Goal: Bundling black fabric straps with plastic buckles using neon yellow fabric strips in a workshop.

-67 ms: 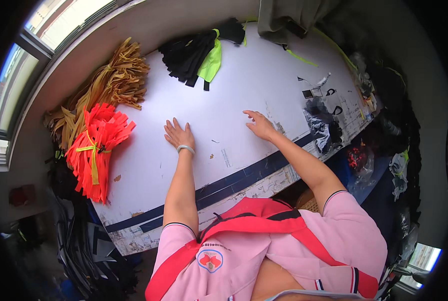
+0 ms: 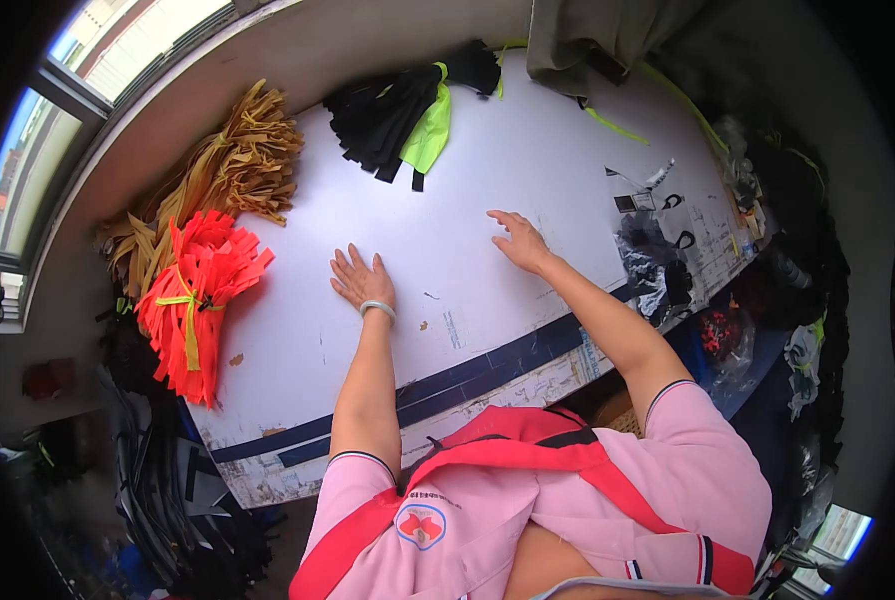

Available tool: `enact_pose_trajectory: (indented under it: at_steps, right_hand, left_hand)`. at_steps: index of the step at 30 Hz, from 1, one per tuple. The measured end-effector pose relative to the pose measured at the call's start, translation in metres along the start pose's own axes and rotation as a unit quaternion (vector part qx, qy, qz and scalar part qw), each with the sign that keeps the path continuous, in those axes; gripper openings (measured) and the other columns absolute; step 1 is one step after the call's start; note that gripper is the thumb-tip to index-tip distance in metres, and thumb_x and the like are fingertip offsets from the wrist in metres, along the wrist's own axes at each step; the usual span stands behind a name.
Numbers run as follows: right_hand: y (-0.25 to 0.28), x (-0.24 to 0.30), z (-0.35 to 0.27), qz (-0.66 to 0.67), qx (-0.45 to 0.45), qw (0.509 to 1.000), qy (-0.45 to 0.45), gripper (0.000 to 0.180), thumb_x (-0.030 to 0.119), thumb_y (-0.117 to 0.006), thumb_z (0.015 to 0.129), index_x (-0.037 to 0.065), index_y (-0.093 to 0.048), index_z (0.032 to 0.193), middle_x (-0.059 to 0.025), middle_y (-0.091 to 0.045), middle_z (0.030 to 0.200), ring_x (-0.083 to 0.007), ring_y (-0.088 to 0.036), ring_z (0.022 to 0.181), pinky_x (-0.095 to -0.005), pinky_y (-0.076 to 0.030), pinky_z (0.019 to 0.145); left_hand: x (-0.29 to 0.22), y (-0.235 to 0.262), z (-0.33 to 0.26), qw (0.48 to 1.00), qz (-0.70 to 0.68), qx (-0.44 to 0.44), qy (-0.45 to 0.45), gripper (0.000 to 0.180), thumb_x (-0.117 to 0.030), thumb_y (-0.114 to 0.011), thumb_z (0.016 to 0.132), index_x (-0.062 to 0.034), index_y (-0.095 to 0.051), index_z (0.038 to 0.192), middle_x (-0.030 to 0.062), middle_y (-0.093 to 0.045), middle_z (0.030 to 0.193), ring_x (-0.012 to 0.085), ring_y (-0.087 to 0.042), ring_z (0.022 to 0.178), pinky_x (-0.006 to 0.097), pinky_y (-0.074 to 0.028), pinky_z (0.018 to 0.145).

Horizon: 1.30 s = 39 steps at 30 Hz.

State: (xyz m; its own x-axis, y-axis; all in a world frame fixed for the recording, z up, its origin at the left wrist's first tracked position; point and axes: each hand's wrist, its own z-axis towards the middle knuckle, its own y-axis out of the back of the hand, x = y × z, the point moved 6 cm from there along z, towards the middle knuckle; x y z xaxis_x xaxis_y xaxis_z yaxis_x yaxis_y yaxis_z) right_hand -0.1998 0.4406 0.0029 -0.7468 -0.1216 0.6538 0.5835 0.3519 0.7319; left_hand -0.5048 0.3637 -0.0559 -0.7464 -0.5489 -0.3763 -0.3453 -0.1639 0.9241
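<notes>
My left hand [image 2: 359, 278] lies flat on the white table top [image 2: 527, 170], fingers spread, holding nothing; a pale bracelet circles its wrist. My right hand [image 2: 517, 241] rests palm down on the same surface further right, fingers apart and empty. A bundle of red-orange fabric strips [image 2: 199, 290], tied with a yellow-green band, lies to the left of my left hand. Beyond it sits a heap of tan strips [image 2: 229, 175]. At the far edge lie black fabric pieces [image 2: 382, 115] with a neon yellow-green piece [image 2: 429, 130] on them.
Black and clear small items and plastic bags [image 2: 657, 250] crowd the table's right end. A grey-green cloth [image 2: 587, 35] hangs over the far edge. A window [image 2: 57, 110] runs along the left. Dark strips [image 2: 157, 480] hang below the table's left corner.
</notes>
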Motion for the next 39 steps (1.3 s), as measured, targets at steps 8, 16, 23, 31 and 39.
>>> enact_pose_trajectory:
  at_steps: [8, 16, 23, 31, 39]
  right_hand:
    - [0.087, -0.023, 0.195, -0.157, -0.072, 0.983, 0.057, 0.062, 0.02, -0.063, 0.082, 0.016, -0.04, 0.14, -0.0121, -0.039, 0.142, -0.0299, -0.039, 0.13, -0.0391, -0.031, 0.11]
    - [0.104, 0.016, 0.368, -0.299, -0.085, 0.942, 0.127, 0.075, 0.016, -0.066, 0.078, 0.016, -0.031, 0.144, -0.0069, -0.031, 0.149, -0.0258, -0.03, 0.137, -0.0391, -0.028, 0.112]
    - [0.078, 0.03, 0.414, -0.357, -0.066, 0.918, 0.159, 0.055, 0.016, -0.064, 0.076, 0.01, -0.046, 0.128, -0.011, -0.053, 0.128, -0.028, -0.048, 0.123, -0.0411, -0.038, 0.1]
    - [0.006, 0.054, 0.226, -0.354, 0.138, 0.917, 0.123, 0.061, 0.039, -0.072, 0.071, 0.002, -0.052, 0.115, -0.0169, -0.06, 0.11, -0.0317, -0.055, 0.107, -0.0431, -0.045, 0.088]
    - [-0.049, 0.016, 0.006, -0.128, -0.041, 0.991, 0.013, 0.069, 0.033, -0.07, 0.072, 0.0, -0.043, 0.125, -0.0208, -0.054, 0.113, -0.0371, -0.051, 0.107, -0.0446, -0.043, 0.093]
  left_hand:
    - [-0.011, 0.001, 0.001, 0.995, 0.087, -0.034, 0.019, 0.056, -0.041, -0.04, 0.097, -0.0162, -0.03, 0.146, 0.0074, -0.013, 0.156, 0.0239, -0.004, 0.145, 0.046, -0.001, 0.116]
    - [-0.008, 0.008, 0.003, 0.992, 0.106, -0.052, 0.036, 0.056, -0.039, -0.044, 0.094, -0.0169, -0.033, 0.145, 0.0079, -0.018, 0.153, 0.0234, -0.008, 0.144, 0.045, -0.003, 0.115]
    - [-0.013, 0.01, 0.001, 0.993, 0.103, -0.05, 0.026, 0.058, -0.038, -0.047, 0.092, -0.0164, -0.034, 0.144, 0.009, -0.02, 0.153, 0.0253, -0.01, 0.143, 0.047, -0.005, 0.114]
    - [-0.011, 0.003, -0.002, 0.994, 0.091, -0.054, 0.015, 0.059, -0.042, -0.045, 0.092, -0.016, -0.034, 0.144, 0.0085, -0.019, 0.153, 0.0251, -0.009, 0.144, 0.046, -0.003, 0.115]
    - [-0.006, -0.011, 0.004, 0.986, 0.129, -0.101, -0.015, 0.055, -0.041, -0.039, 0.094, -0.0177, -0.035, 0.144, 0.007, -0.021, 0.153, 0.0252, -0.011, 0.144, 0.046, -0.005, 0.113]
